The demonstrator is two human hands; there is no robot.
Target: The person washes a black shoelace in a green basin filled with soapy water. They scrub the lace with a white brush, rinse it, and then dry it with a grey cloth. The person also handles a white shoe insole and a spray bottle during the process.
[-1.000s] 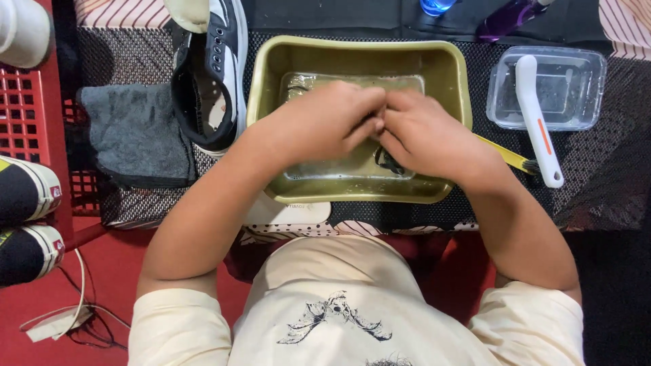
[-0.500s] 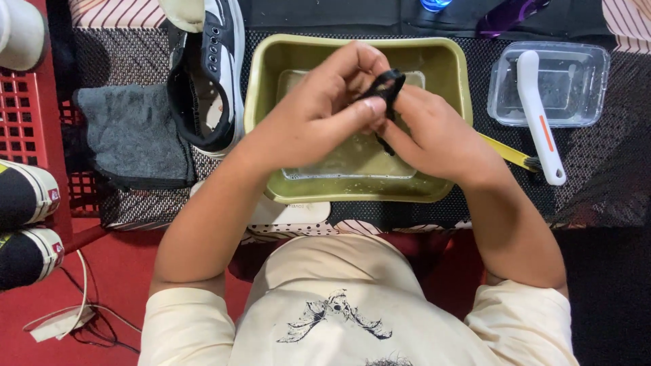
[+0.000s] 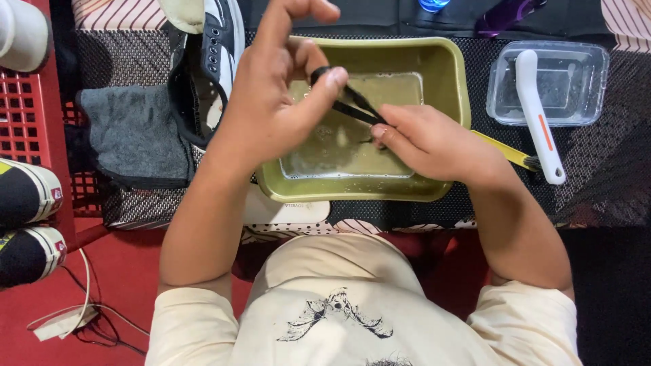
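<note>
We hold a wet black shoelace [image 3: 352, 105] stretched between both hands above the olive-green basin [image 3: 447, 81], so that whatever drips off it falls back into the murky water below. Our left hand [image 3: 271, 115] is raised over the basin's left half, thumb and forefinger pinched on the looped end of the lace; our right hand [image 3: 434, 142] sits lower, over the basin's right side, fingertips closed on the other end, keeping the strip taut. Left of the basin lies a black-and-white sneaker [image 3: 210, 61], its eyelets bare, beside a folded grey cloth [image 3: 135, 135]. Right of the basin stands a clear plastic tub [image 3: 583, 88] with a white-handled brush [image 3: 539, 115] resting across it, within easy reach. A yellow handle [image 3: 502, 150] pokes out from under our right wrist.
</note>
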